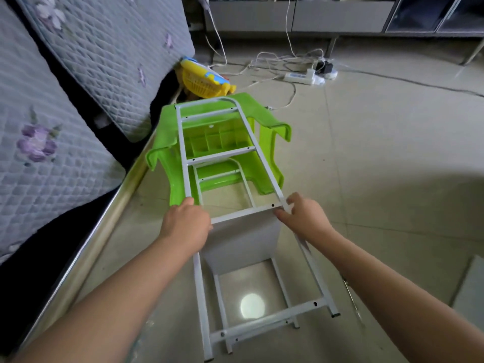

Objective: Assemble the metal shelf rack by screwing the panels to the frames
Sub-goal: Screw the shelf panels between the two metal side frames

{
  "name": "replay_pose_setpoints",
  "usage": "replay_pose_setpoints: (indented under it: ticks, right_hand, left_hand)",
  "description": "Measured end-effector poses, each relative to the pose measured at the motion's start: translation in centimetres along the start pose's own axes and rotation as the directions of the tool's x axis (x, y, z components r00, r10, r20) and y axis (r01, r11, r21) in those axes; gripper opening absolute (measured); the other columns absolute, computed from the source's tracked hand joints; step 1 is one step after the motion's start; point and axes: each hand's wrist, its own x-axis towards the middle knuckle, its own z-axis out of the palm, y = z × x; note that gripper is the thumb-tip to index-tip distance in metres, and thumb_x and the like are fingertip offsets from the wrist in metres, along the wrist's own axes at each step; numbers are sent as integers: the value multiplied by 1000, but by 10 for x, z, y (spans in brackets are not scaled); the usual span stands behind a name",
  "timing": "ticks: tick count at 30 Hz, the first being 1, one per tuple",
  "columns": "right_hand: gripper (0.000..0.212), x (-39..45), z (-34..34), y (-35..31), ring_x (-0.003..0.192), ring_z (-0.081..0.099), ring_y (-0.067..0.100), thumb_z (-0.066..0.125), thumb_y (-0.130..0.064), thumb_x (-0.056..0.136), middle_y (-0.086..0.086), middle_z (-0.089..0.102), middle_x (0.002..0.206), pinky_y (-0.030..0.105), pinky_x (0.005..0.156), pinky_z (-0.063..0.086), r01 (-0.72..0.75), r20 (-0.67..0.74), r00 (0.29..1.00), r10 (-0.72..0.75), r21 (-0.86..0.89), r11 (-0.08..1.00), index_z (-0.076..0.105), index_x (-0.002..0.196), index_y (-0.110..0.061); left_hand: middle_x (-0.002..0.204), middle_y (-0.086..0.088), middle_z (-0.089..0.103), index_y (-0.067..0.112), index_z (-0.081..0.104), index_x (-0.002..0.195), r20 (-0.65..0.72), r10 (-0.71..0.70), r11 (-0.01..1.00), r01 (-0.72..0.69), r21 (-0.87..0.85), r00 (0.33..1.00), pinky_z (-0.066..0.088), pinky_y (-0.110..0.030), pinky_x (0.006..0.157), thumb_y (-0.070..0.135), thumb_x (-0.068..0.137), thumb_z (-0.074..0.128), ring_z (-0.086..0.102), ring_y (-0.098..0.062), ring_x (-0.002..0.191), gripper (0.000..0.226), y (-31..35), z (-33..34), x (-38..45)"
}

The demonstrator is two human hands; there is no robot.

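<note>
Over the overturned green plastic stool [167,142], the left hand [184,226] grips one rail of the white tubular metal frame [220,155] while the right hand [303,218] pinches the other beside the white flat metal panel [243,239], apparently aligning holes before screwing.

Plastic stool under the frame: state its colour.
Bright green stool, clearest in the head view.

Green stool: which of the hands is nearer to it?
Left. The left hand grips the frame right beside the green stool's near leg; the right hand holds the frame's other rail, clearly apart from the stool.
</note>
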Motion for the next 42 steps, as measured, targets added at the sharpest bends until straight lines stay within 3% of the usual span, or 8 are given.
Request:
replay_pose_setpoints:
  ticks: [4, 9, 18, 22, 24, 28, 38, 42]
  right_hand:
    - [40, 0, 3, 8, 77, 50, 22, 60, -36, 86, -4, 44, 63, 25, 60, 29, 23, -35, 999, -19, 105, 994, 60, 111, -4]
    - [37, -10, 6, 15, 60, 43, 16, 62, -35, 86, -5, 40, 54, 23, 49, 29, 26, -50, 999, -18, 171, 985, 60, 105, -3]
    - [30, -16, 9, 21, 49, 38, 8, 59, -35, 88, -3, 41, 50, 24, 49, 29, 25, -24, 1000, -20, 224, 974, 57, 100, -9]
    - [33, -15, 9, 22, 49, 39, 7, 59, -36, 88, -4, 42, 51, 22, 47, 29, 19, -26, 1000, -14, 219, 976, 58, 103, -6]
    - [33, -15, 9, 22, 49, 40, 7, 59, -35, 88, -3, 42, 51, 22, 47, 29, 17, -28, 1000, -12, 219, 976, 59, 102, -6]
    - [33, -16, 9, 21, 48, 38, 8, 60, -34, 87, -3, 40, 50, 23, 48, 29, 25, -45, 999, -16, 207, 978, 60, 101, -4]
    - [32, -17, 6, 17, 49, 40, 9, 58, -35, 88, -3, 42, 53, 24, 49, 31, 19, -20, 1000, -16, 152, 988, 60, 102, -6]
    - [31, -18, 5, 16, 49, 39, 10, 58, -35, 88, -3, 41, 54, 26, 49, 31, 16, -20, 1000, -13, 153, 988, 59, 99, -7]
  left_hand:
    - [121, -6, 56, 15, 62, 115, 30, -73, 994, 76, -83, 997, 40, -33, 93, 44, 95, 43, 46, -23, 119, 40, -2, 5, -2]
    - [119, -2, 57, 17, 62, 116, -30, 55, 998, -56, -20, 998, 35, -33, 93, 47, 96, 38, 38, -22, 121, 43, 15, -10, -7]
    - [117, -2, 54, 13, 55, 114, -225, 196, 930, -254, -265, 954, 34, -26, 92, 39, 98, 36, 43, -20, 115, 36, 39, 17, 7]
    - [73, -4, 62, 11, 62, 72, -332, 292, 900, -375, -221, 897, 48, -25, 61, 29, 73, 72, 61, -24, 73, 21, 30, 16, 5]
    - [62, -2, 58, 12, 57, 61, -384, 282, 904, -377, -200, 879, 44, -19, 51, 30, 67, 70, 60, -22, 59, 23, 26, 17, 3]
    - [109, -9, 58, 6, 57, 105, -217, 223, 908, -284, -308, 950, 33, -26, 83, 32, 98, 42, 51, -22, 106, 31, 26, 19, 2]
    - [107, -10, 59, 11, 51, 92, -126, 214, 912, -244, -329, 969, 35, -29, 75, 34, 99, 38, 52, -25, 100, 28, 27, 15, -1]
    - [112, -6, 64, 12, 61, 110, -299, 214, 889, -312, -336, 930, 37, -30, 91, 62, 80, 17, 55, -25, 110, 73, 23, 21, -2]
